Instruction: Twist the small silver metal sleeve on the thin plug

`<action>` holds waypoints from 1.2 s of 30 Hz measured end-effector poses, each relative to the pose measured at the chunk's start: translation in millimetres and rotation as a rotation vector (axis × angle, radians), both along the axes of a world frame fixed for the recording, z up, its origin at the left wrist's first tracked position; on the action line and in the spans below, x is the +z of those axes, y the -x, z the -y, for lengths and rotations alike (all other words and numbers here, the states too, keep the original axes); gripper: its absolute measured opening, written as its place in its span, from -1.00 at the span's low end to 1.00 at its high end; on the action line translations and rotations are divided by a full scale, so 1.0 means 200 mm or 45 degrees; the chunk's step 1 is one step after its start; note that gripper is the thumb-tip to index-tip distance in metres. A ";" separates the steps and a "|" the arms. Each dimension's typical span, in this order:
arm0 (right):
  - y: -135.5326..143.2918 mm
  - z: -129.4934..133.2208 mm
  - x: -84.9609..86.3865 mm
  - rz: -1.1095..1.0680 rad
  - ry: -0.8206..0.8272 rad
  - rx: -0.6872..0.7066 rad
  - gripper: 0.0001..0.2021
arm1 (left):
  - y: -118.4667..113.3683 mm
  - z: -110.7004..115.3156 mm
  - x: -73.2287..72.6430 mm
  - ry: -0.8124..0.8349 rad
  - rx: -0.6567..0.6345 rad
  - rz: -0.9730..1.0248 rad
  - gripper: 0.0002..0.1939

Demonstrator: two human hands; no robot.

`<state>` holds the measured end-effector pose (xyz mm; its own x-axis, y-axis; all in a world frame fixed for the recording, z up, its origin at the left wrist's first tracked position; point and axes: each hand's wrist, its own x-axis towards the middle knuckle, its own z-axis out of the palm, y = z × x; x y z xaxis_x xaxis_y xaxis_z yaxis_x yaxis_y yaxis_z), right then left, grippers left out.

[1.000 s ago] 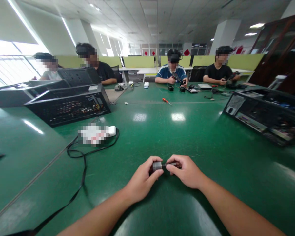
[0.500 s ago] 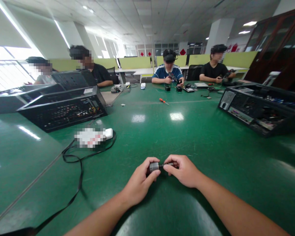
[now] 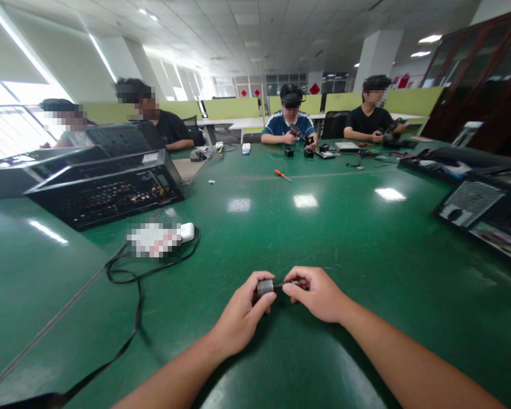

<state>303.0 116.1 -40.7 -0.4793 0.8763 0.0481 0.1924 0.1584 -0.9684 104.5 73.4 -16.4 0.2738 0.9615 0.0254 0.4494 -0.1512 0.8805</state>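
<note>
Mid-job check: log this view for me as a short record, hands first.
left hand: gripping a metal cylinder
right hand: pinching a thin dark rod
rod: meets the cylinder; join unclear
support: both hands above the green table
beyond hands: orange screwdriver
left side: computer case, black cable
right side: open computer case

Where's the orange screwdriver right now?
In the head view, the orange screwdriver lies on the green table, beyond both hands and just right of the middle, nearer than the small black boxes.
</note>
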 end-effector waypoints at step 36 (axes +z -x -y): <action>-0.02 -0.01 0.00 -0.008 0.011 -0.029 -0.85 | 0.01 0.00 -0.01 0.033 0.004 0.046 -0.72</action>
<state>307.7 118.4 -40.7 -0.4590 0.8874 0.0436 0.1896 0.1458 -0.9710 102.3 73.6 -19.2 0.2700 0.9628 0.0106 0.4177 -0.1270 0.8997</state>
